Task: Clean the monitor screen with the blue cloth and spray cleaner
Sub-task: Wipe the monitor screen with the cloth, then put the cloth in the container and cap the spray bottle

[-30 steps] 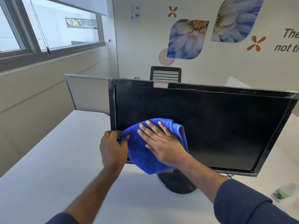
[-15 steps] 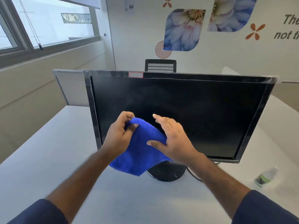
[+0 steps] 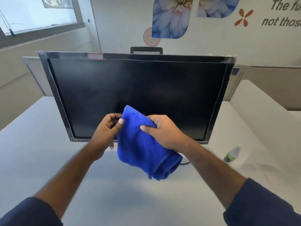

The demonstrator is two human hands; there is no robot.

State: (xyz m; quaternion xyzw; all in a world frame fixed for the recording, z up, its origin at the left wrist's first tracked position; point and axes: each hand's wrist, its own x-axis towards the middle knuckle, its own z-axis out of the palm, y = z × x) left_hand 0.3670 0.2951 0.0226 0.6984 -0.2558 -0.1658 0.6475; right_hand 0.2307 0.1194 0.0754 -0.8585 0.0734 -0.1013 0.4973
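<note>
Desk (image 3: 40, 144): a white surface that carries the monitor and the bottle.
Monitor (image 3: 138, 88): black, upright in the middle of the desk, its dark screen facing the camera; a small red-edged label sits on the top bezel left of centre.
Blue cloth (image 3: 143, 149): held up in front of the lower middle of the screen, off the desk, its top corner rising over the glass and the rest hanging in loose folds below the bezel.
Right hand (image 3: 164, 131): curled round the cloth's right upper edge, thumb pinching it from the front.
Left hand (image 3: 108, 128): fingers curled, thumb tip pressed on the cloth's left edge; whether the fingers behind grip it is hidden.
Spray bottle (image 3: 231, 154): small, clear, with a green band, standing on the desk to the right of the monitor, well apart from both hands.
</note>
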